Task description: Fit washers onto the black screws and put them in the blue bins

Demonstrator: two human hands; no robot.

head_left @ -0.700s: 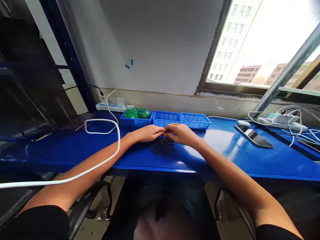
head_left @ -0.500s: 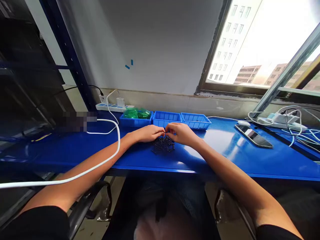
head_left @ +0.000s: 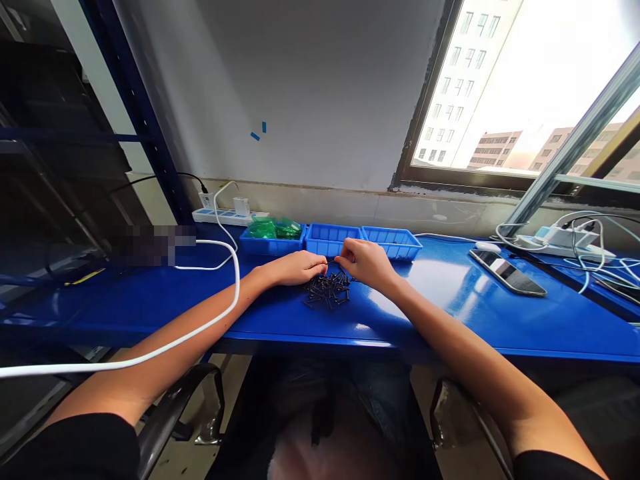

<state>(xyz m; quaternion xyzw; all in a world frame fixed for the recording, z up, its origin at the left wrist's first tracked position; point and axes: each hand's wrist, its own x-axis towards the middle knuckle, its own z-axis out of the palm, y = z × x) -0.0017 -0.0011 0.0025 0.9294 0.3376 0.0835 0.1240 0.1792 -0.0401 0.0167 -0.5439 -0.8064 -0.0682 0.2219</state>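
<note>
A loose pile of black screws (head_left: 327, 288) lies on the blue table between my hands. My left hand (head_left: 299, 268) rests at the pile's left rear edge, thumb and fingers pinched together. Opposite it, my right hand (head_left: 366, 261) is closed in a pinch just above the rear right of the pile. A thin dark piece, apparently a black screw (head_left: 331, 261), spans the small gap between both sets of fingertips. The fingers partly hide its ends.
Behind the hands stand a blue bin (head_left: 273, 245) with green plastic bags, a middle blue bin (head_left: 334, 233) and a right blue bin (head_left: 393, 243). A phone (head_left: 507, 271) lies to the right. A white cable (head_left: 235, 287) crosses over my left forearm. Power strips sit at both sides.
My right hand has drawn slightly right and up, opening a small gap between the fingertips. More of the screw pile shows. My left hand has barely moved.
</note>
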